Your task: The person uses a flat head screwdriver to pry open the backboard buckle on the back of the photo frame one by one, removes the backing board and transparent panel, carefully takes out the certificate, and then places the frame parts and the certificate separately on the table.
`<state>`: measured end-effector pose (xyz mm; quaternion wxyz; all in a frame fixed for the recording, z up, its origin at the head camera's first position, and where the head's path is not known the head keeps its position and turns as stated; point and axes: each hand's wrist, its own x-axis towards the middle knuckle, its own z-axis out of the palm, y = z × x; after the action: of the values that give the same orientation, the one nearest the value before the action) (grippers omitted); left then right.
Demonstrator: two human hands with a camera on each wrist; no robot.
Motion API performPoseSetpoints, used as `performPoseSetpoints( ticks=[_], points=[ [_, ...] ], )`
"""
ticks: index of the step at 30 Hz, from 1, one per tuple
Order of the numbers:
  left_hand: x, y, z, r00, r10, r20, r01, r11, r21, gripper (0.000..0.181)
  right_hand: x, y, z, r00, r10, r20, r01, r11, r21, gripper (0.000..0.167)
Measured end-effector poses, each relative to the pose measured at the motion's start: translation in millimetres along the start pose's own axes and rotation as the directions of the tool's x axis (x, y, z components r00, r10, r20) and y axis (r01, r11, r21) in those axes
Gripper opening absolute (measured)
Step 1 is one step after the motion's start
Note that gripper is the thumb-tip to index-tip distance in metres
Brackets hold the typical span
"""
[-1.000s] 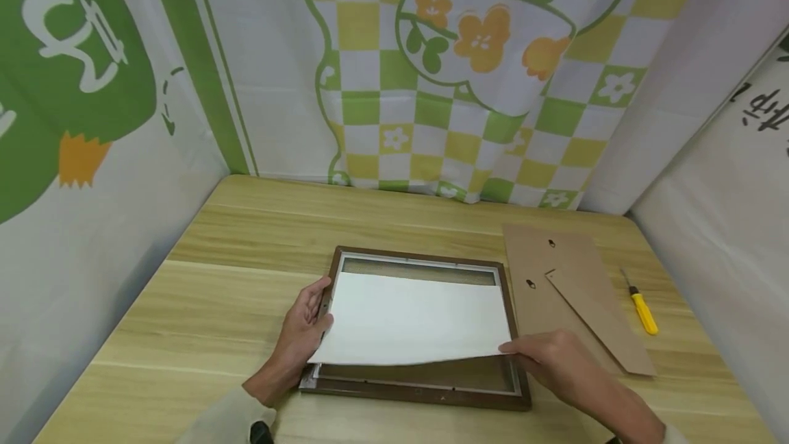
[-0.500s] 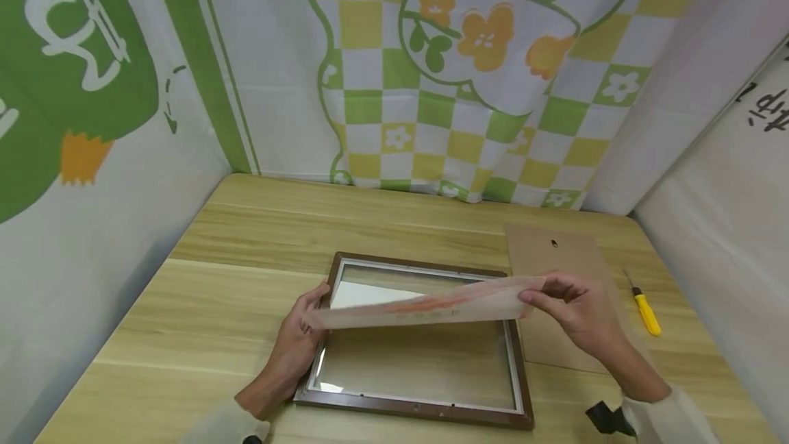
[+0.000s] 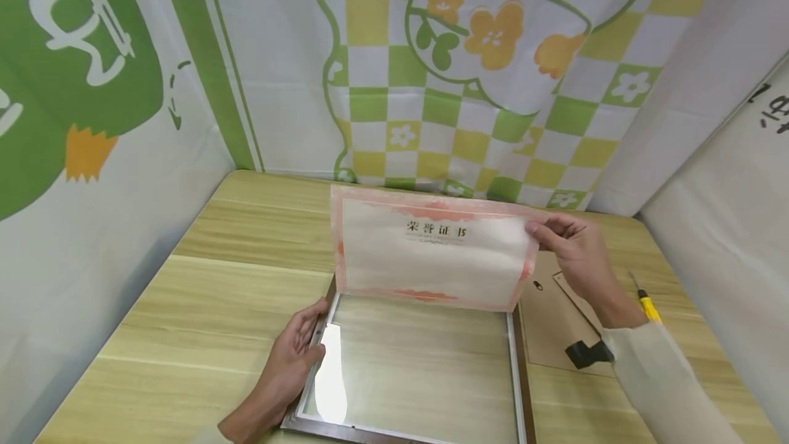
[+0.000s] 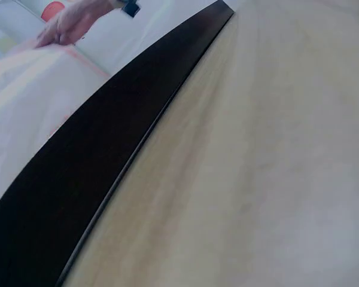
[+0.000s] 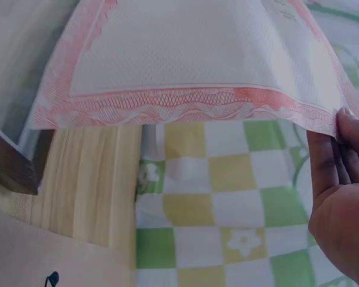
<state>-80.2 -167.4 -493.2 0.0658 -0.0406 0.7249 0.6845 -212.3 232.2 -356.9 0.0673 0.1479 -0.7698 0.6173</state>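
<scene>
My right hand (image 3: 573, 255) pinches the upper right corner of a certificate (image 3: 431, 269) with a pink-red patterned border and Chinese lettering. The sheet stands raised and leaning, its printed face towards me, its lower edge by the far end of a brown picture frame (image 3: 522, 375). Glass (image 3: 425, 368) lies inside the frame, with a bright reflection at its left. My left hand (image 3: 290, 358) grips the frame's left side. In the right wrist view, thumb and fingers (image 5: 347, 125) pinch the certificate's corner. The left wrist view shows the frame's dark side (image 4: 96, 131); the left fingers are outside it.
A brown backing board (image 3: 548, 334) with a hanging hook and a stand lies right of the frame, partly hidden by my right arm. Beyond it is a yellow-handled screwdriver (image 3: 649, 308). Printed curtains (image 3: 394, 122) border the wooden table (image 3: 185, 307) on several sides.
My right hand has lifted the certificate from the frame, moving it up and away and turning its white back out of sight so the printed face shows. The left hand stays at the frame's left side.
</scene>
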Motion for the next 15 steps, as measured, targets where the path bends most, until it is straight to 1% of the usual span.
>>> performPoseSetpoints(
  ticks=[3, 4, 7, 8, 11, 14, 15],
  points=[
    [-5.7, 0.0, 0.9, 1.0, -0.005, 0.0, 0.005, 1.0, -0.001, 0.067, 18.6, 12, -2, 0.997, 0.081, 0.006, -0.082, 0.995, 0.063, 0.011],
    [-7.6, -0.1, 1.0, 1.0, -0.005, 0.002, 0.005, 1.0, -0.001, 0.067, 24.5, 16, -2, 0.994, 0.107, 0.008, -0.107, 0.989, 0.1, 0.012],
    [-12.8, -0.3, 1.6, 1.0, -0.012, 0.008, 0.012, 1.0, -0.003, 0.067, 40.2, 30, -4, 0.986, 0.165, 0.012, -0.164, 0.972, 0.167, 0.013],
    [-14.2, -0.2, 1.9, 1.0, -0.02, 0.008, 0.02, 1.0, -0.002, 0.066, 45.0, 34, -5, 0.985, 0.172, 0.013, -0.172, 0.969, 0.179, 0.013],
    [-18.1, -0.3, 2.5, 0.999, -0.033, 0.007, 0.033, 0.999, -0.008, 0.067, 58.1, 45, -9, 0.977, 0.215, -0.001, -0.211, 0.961, 0.177, 0.011],
    [-21.3, -0.6, 3.4, 0.999, -0.031, 0.009, 0.031, 0.999, -0.017, 0.067, 70.3, 52, -11, 0.963, 0.268, -0.034, -0.26, 0.952, 0.163, 0.007],
    [-22.4, -0.9, 3.5, 1.0, -0.023, 0.012, 0.023, 1.0, -0.019, 0.067, 74.0, 54, -12, 0.955, 0.292, -0.048, -0.281, 0.945, 0.166, 0.006]
  ],
)
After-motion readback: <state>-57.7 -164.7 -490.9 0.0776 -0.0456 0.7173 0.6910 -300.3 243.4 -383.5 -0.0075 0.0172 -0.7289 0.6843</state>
